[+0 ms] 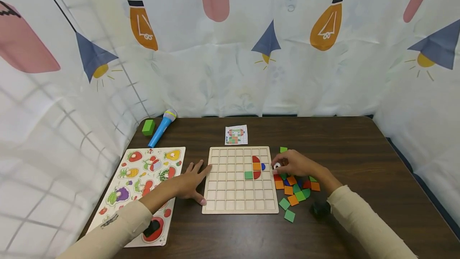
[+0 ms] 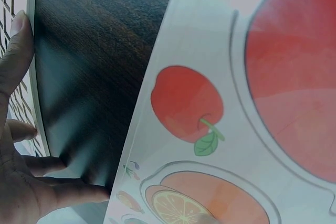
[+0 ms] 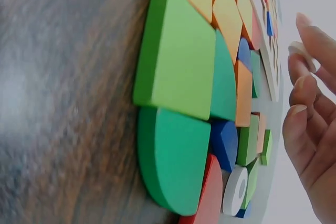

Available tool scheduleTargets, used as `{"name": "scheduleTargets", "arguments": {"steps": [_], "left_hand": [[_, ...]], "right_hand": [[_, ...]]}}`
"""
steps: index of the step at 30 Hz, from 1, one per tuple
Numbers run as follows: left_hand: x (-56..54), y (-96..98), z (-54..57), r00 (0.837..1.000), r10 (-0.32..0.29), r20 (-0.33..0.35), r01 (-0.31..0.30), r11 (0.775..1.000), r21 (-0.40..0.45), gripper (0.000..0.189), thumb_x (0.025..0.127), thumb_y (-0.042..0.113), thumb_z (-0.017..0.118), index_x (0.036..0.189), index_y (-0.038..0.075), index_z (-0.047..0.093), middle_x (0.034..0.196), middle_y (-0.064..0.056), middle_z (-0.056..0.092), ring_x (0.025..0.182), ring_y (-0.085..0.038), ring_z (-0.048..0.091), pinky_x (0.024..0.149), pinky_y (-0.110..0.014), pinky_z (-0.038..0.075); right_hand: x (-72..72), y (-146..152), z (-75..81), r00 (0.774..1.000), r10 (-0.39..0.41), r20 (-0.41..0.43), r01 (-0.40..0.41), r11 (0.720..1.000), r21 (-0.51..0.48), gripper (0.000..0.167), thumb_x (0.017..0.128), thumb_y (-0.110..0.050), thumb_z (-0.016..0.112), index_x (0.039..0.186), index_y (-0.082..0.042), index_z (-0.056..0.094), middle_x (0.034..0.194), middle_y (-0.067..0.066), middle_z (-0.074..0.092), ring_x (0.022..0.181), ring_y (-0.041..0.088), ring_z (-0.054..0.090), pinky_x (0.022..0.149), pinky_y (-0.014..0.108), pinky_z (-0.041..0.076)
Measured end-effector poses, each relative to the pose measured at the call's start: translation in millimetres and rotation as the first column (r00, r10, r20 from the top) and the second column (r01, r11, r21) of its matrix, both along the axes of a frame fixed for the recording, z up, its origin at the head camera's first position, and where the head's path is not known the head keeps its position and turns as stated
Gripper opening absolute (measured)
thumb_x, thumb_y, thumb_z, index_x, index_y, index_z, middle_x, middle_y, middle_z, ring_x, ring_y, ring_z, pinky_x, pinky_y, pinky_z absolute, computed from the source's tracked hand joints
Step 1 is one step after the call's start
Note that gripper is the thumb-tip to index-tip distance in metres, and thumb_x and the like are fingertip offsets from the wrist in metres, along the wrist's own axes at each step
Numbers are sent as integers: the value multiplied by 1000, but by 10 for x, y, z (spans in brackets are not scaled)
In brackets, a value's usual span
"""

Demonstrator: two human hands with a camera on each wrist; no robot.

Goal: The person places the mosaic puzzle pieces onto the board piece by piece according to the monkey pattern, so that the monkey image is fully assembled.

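Observation:
A wooden grid board (image 1: 230,195) lies in front of me. In its right half sit two red rounded pieces (image 1: 256,158), an orange square (image 1: 256,166), a small blue rounded piece (image 1: 263,166) and a green square (image 1: 248,175). With fingers spread, my left hand (image 1: 188,183) rests against the board's left edge, fingertip and thumb on the rim. My right hand (image 1: 296,164), just past the board's right edge, pinches a small white disc (image 3: 302,55) between thumb and fingers. Below it lie loose coloured pieces (image 1: 299,196), among them another white disc (image 3: 234,191).
A printed pattern card (image 1: 236,135) lies behind the board. To the left is a white fruit puzzle board (image 1: 143,165), partly under my left forearm. A blue toy microphone (image 1: 162,128) and a green block (image 1: 148,127) lie at the back left, near the patterned curtain (image 1: 215,79).

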State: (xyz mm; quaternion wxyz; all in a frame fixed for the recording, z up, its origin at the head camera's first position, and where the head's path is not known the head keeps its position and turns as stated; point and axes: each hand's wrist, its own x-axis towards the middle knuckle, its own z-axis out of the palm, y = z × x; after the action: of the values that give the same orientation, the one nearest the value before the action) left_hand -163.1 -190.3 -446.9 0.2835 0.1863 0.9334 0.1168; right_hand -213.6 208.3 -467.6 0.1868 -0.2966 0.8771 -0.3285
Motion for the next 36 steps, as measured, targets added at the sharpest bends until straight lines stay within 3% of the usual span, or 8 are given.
{"name": "scheduleTargets", "arguments": {"steps": [7,14,19,23,26,32,36], "left_hand": [[5,-5,4,1000,-1,-1,1,1000,0,113,75,45,85,161,12,19,165,-27,8,149,-57,7,109,-67,34],[-1,-14,-3,1000,2,2,-2,1000,-3,112,76,46,84,161,14,19,166,-26,8,149,-56,7,108,-68,35],[-14,-25,-22,1000,5,6,-5,1000,-10,113,76,47,84,162,16,18,167,-25,7,150,-56,6,108,-68,35],[-18,-25,-21,1000,4,6,-4,1000,-7,113,75,47,84,162,16,18,166,-25,7,150,-56,6,108,-68,35],[-20,-23,-21,1000,3,4,-3,1000,-3,114,75,47,85,162,15,19,166,-25,7,149,-57,7,107,-68,35],[-22,-15,-22,1000,4,4,-4,1000,-9,114,74,47,85,161,15,19,166,-25,8,149,-56,7,108,-68,35],[-22,-9,-17,1000,4,5,-4,1000,-12,114,74,48,85,161,15,19,166,-26,8,150,-56,7,108,-68,34]], "right_hand": [[19,-66,18,999,4,39,-1,997,-80,32,95,-31,71,120,-11,72,84,-3,65,68,10,56,63,24,50],[23,-142,66,990,80,112,-64,988,-143,29,100,-19,63,126,-5,67,110,7,72,68,15,61,67,27,55],[20,-193,86,982,93,164,-66,984,-168,27,101,-16,61,125,-4,64,98,13,68,64,21,58,63,27,53],[22,-219,77,977,131,170,-97,976,-196,27,103,-16,58,125,-2,65,104,18,68,64,22,57,65,25,52],[18,-235,48,975,154,159,-118,970,-211,24,103,-14,57,120,-2,68,116,14,68,70,20,58,68,25,52],[11,-272,-15,977,153,147,-122,973,-198,20,100,-17,63,115,-6,69,99,7,67,64,10,53,61,22,47],[16,-296,-21,972,164,166,-126,968,-217,21,100,-18,64,115,-5,68,104,6,67,65,12,54,61,23,47]]}}
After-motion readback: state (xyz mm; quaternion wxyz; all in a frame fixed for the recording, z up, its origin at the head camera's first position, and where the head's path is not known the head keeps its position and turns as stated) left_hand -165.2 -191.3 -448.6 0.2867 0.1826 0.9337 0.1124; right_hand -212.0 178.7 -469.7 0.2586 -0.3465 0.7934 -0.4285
